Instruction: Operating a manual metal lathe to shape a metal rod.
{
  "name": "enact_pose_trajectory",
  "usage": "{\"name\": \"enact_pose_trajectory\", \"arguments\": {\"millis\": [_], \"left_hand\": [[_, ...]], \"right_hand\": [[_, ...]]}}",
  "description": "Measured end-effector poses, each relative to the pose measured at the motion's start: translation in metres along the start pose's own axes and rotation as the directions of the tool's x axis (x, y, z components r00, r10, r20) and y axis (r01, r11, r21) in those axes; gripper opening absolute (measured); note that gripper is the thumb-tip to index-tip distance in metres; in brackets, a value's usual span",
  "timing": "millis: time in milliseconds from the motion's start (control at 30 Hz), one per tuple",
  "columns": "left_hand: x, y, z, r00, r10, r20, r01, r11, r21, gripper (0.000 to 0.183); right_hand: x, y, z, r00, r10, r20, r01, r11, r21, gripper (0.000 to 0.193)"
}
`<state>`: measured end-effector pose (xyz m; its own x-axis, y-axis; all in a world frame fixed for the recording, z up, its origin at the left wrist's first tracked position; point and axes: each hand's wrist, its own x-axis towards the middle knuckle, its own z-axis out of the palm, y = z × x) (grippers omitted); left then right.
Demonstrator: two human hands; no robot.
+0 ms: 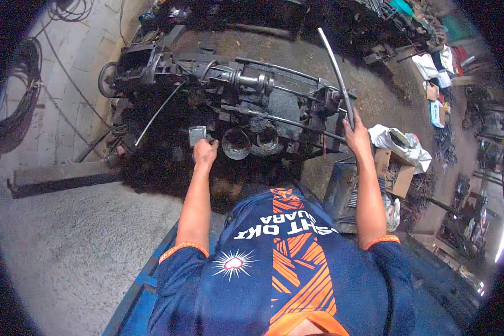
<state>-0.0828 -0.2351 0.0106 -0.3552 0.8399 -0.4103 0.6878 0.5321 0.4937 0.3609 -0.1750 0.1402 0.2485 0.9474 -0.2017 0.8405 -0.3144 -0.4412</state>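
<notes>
In front of me stands a dark, greasy lathe-like machine with a bright cylindrical part (256, 79) and long horizontal bars (285, 119). My right hand (357, 134) is closed round the lower end of a long metal rod (334, 59), which slants up and leftward past the machine's right end. My left hand (205, 150) is closed at the near side of the machine, on a small grey square metal piece (196, 135). How its fingers grip that piece is partly hidden. Just right of this hand sit two round metal bowls (237, 144), (267, 138).
A thin rod (158, 115) slants out at the machine's left. A steel beam (67, 177) lies on the left, below coiled cable (25, 95) on the wall. To the right are a cardboard box (399, 178), a white sack (403, 147) and loose metal stock.
</notes>
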Motion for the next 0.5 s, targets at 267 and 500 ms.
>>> {"name": "enact_pose_trajectory", "arguments": {"millis": [267, 500], "left_hand": [[0.006, -0.008, 0.01, 0.999, 0.039, -0.007, -0.039, 0.999, -0.014, 0.033], [-0.005, -0.006, 0.013, 0.995, 0.061, -0.084, -0.062, 0.998, -0.008, 0.033]], "right_hand": [[0.02, 0.027, 0.017, 0.992, -0.097, -0.081, 0.109, 0.982, 0.157, 0.06], [0.018, 0.036, -0.002, 0.966, 0.073, 0.249, -0.195, 0.837, 0.511, 0.036]]}}
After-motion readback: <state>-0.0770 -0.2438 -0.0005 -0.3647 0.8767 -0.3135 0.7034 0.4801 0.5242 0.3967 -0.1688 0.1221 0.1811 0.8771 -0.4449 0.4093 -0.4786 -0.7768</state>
